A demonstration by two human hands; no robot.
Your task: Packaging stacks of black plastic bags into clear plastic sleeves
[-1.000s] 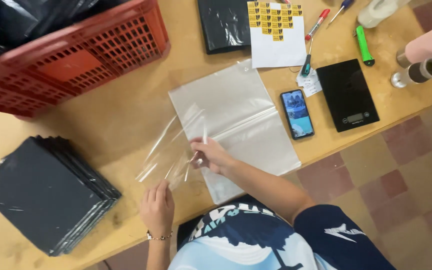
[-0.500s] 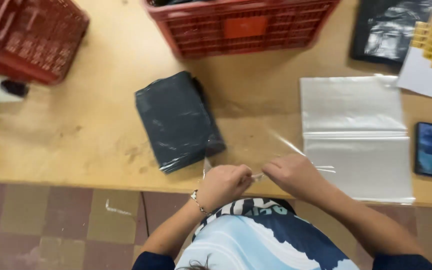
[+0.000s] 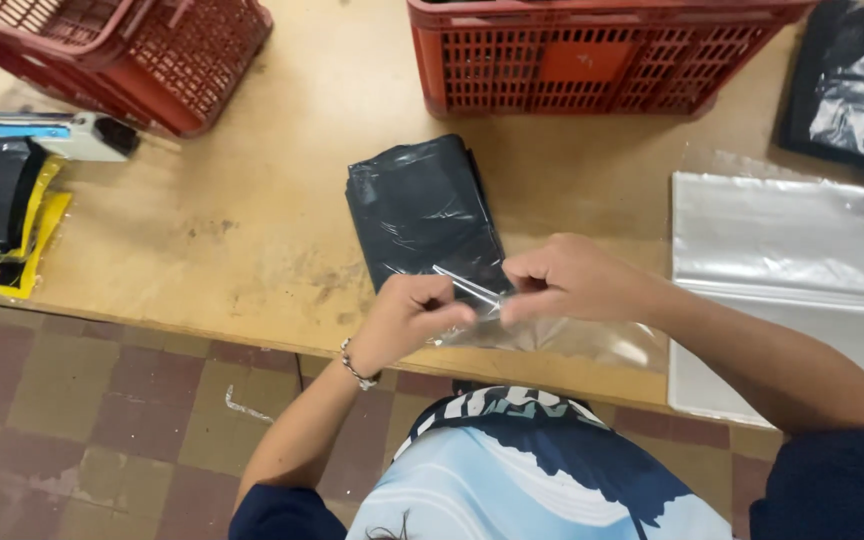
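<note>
Now both hands raised over table edge: left hand (image 3: 407,315) & right hand (image 3: 552,280) pinching clear bag (image 3: 552,338) (fists curled).

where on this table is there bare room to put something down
The widest bare wood lies between the left red basket, the yellow-and-black packets and the dark bag stack. The right is crowded: clear bags, and both hands pinching a clear bag.
</note>
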